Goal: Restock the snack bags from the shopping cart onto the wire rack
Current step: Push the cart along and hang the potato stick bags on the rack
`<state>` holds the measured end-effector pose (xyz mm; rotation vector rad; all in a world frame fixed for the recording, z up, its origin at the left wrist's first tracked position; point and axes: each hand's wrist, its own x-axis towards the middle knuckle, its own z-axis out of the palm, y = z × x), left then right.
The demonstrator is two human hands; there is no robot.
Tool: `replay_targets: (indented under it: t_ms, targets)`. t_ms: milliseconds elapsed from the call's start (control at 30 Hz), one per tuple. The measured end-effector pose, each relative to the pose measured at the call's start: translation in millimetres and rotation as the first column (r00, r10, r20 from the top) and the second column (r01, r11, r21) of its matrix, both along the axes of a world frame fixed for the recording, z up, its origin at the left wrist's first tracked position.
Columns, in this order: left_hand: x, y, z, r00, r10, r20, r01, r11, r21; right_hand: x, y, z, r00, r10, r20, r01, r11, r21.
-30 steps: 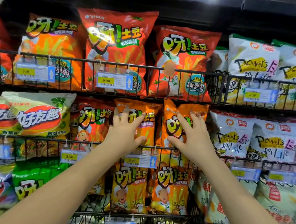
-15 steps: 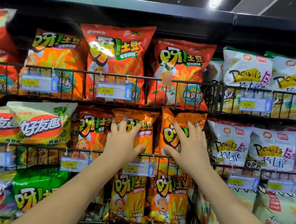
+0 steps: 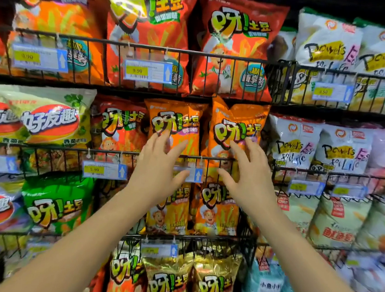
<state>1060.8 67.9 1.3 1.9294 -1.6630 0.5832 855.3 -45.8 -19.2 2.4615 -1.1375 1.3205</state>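
- Now I see both bare arms reaching up to the middle tier of the wire rack (image 3: 220, 56).
- The left hand (image 3: 158, 166) is spread wide and holds nothing. Its fingertips lie on the lower half of the left orange bag (image 3: 175, 120), and its thumb crosses a price tag (image 3: 194, 175).
- The right hand (image 3: 250, 175) is also spread and holds nothing, with its fingertips on the right orange bag (image 3: 236, 124). I cannot tell how firmly either hand presses.
- Both orange bags stand upright, side by side and touching, behind the tier's front rail (image 3: 115, 152). That rail runs across at the level of the knuckles.
- The tops of both bags come close under the tier above, and the right bag's top corner reaches its lower edge, so little room is left overhead.
- A red bag (image 3: 120, 126) sits tight against the left orange bag.
- White bags (image 3: 291, 144) stand just right of the right orange bag.
- Between the two hands a narrow gap shows the rail and the price tag.
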Motion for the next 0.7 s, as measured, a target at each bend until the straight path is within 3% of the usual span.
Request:
replay_targets:
  t_ms: [133,333,500,700]
  targets:
    - [-12,7,-27,0.997,-0.071,0.025,0.072,0.997,-0.02,-9,20,-29,1.0,0.005,-0.014,-0.004,0.997,0.078]
    - [-30,17,-75,0.985,-0.16,-0.056,0.157,0.986,-0.058,-27,39,-75,1.0,-0.018,-0.019,0.021,0.985,0.169]
    - [-41,14,-121,0.965,-0.079,-0.249,0.057,0.994,-0.094,-35,21,-104,0.998,0.058,-0.012,-0.052,0.947,0.317]
    - [-30,-3,-156,0.916,0.09,-0.392,-0.083,0.996,0.036,-18,-9,-125,0.973,0.229,0.015,-0.214,0.882,0.42]
